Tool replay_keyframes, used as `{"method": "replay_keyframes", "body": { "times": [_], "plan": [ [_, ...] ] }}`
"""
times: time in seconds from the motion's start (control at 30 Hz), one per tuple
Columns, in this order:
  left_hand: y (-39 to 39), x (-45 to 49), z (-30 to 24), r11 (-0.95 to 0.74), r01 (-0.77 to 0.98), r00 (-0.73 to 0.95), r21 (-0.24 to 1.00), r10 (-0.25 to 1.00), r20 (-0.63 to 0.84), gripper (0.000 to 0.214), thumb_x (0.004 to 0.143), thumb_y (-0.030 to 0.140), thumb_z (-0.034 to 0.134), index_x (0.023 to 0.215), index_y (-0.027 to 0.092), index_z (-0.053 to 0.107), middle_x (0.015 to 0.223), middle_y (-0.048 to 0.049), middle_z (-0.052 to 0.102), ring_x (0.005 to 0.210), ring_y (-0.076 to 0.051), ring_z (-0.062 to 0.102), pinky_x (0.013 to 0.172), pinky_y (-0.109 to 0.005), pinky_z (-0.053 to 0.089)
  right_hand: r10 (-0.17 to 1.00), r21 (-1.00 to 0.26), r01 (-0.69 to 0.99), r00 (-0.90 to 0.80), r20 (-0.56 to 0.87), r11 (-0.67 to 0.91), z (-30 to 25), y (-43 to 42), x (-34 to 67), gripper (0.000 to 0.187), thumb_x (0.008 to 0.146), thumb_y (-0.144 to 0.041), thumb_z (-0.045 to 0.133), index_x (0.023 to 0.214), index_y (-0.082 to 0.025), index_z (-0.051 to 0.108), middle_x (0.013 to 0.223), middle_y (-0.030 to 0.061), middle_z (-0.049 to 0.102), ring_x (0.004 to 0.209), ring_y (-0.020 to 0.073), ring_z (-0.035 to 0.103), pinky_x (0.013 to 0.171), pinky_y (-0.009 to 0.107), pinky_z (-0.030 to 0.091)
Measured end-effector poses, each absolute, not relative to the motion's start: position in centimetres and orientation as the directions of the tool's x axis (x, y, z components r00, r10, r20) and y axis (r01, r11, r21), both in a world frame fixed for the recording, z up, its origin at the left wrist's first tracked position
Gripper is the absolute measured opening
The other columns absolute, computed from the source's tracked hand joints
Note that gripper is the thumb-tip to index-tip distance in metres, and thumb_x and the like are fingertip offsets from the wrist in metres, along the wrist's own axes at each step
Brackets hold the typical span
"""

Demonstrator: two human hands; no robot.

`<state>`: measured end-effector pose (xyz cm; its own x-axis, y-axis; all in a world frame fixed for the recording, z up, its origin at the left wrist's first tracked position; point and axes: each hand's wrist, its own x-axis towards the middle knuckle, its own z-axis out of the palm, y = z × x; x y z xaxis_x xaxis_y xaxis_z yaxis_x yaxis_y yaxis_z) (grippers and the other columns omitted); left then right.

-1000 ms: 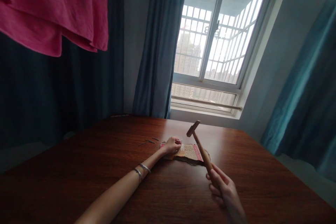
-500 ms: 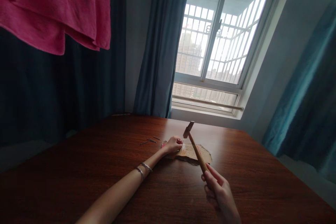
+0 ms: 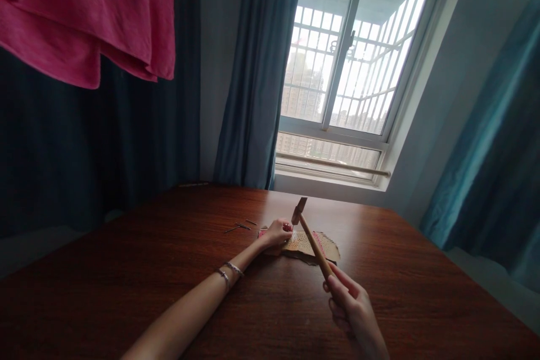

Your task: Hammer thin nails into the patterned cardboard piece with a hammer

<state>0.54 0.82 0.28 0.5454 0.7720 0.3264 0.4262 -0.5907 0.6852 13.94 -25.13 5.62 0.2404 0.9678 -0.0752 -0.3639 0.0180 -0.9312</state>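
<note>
My right hand (image 3: 352, 304) is wrapped round the wooden handle of a hammer (image 3: 314, 242), which slants up and away from me. Its dark head is right above the fingertips of my left hand (image 3: 278, 232). Those fingers are pinched round a thin upright rod, mostly hidden by the fingers and hammer head. Beneath the left hand lies a flat tan piece of cardboard (image 3: 301, 243) with ragged edges, dotted with many small holes and marked with pink patches. Several thin dark rods (image 3: 242, 226) lie on the table left of my left hand.
The brown wooden table (image 3: 169, 281) spreads out under both arms. Behind it are a barred window (image 3: 337, 79) and blue curtains (image 3: 253, 79). A pink towel (image 3: 126, 17) hangs at upper left, above the table.
The hammer head has come slightly down and left, closer to my left fingertips and the thin rod. My left hand keeps its pinch in the same place on the cardboard.
</note>
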Motion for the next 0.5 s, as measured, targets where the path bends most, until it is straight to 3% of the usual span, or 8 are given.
{"method": "replay_keyframes", "body": {
  "times": [0.5],
  "plan": [
    [1.04,0.63,-0.32,-0.588,0.387,0.524,0.710,0.774,0.355,0.006,0.060,0.015,0.054,0.063,0.013,0.059,0.064,0.0013,0.056,0.059,-0.010,0.050,0.055,-0.018,0.035,0.975,-0.938,-0.346,0.204,-0.084,-0.008,5.62,-24.85,14.15,0.059,0.066,-0.041,0.070,0.116,-0.016,0.053,0.062,-0.0038,0.050,0.034,-0.0010,0.027,0.031,0.013,0.015]
  ]
}}
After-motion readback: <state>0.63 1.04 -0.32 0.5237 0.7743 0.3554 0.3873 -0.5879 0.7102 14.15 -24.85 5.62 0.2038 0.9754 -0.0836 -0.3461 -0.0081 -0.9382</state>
